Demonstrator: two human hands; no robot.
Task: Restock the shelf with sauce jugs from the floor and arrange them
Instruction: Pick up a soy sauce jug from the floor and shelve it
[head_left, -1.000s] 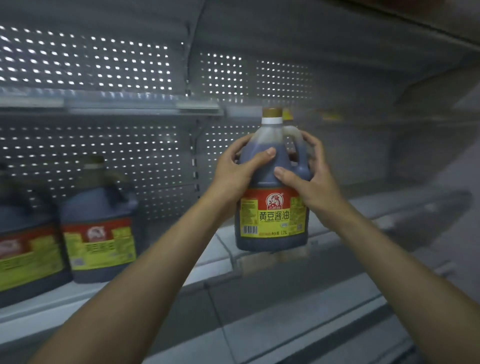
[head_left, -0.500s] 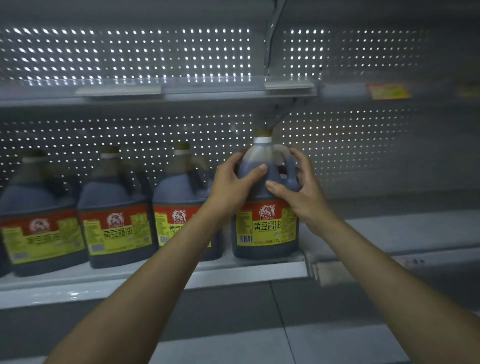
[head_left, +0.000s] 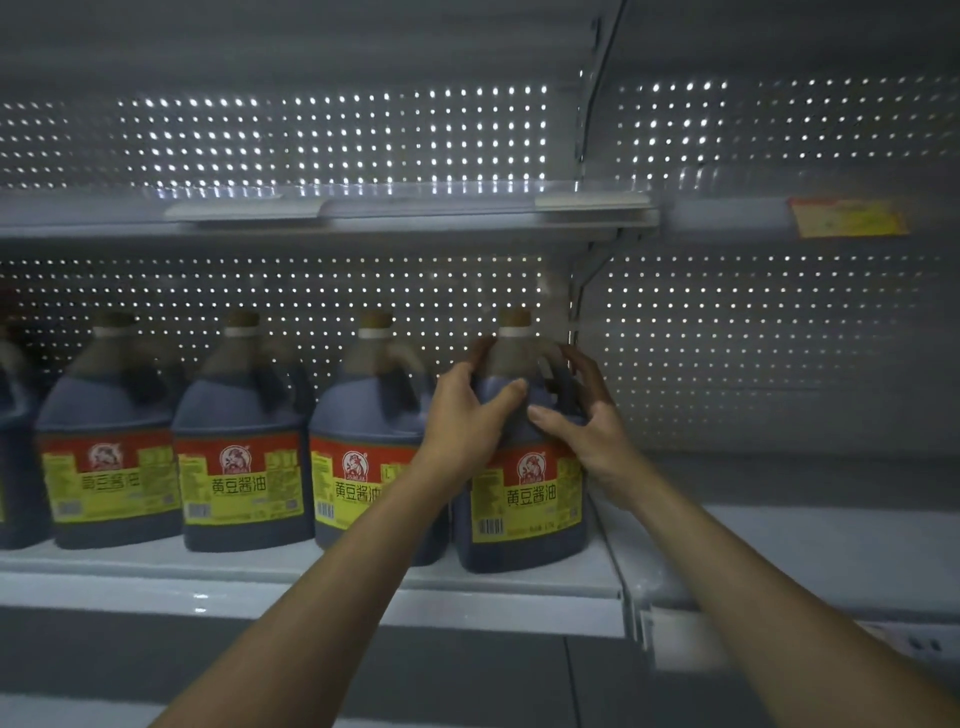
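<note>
A dark sauce jug (head_left: 524, 467) with a tan cap and a red and yellow label stands upright at the right end of the white shelf (head_left: 311, 582), its base on the board close to the front edge and just short of the shelf's right corner. Both hands hold it by its sloped shoulder. The left hand (head_left: 467, 410) wraps the shoulder from the left, thumb laid across the front and fingers curled round behind the neck. The right hand (head_left: 587, 421) closes on it from the right, thumb pointing left across the front until it nearly meets the left thumb, fingers bent round the jug's handle side. Both bare forearms reach up from the bottom edge of the view. Just beside the held jug, to its left, a second jug (head_left: 363, 457) of the same kind stands partly hidden by the left forearm; whether the two touch cannot be told. Further left along the shelf stand a third jug (head_left: 241, 452) and a fourth jug (head_left: 106, 457), labels facing forward, with part of another at the far left edge. Behind them rises a perforated back panel (head_left: 753, 338) with light shining through the holes. Above runs an upper shelf (head_left: 363, 218), and a yellow price tag (head_left: 847, 218) sits on the rail to the right.
</note>
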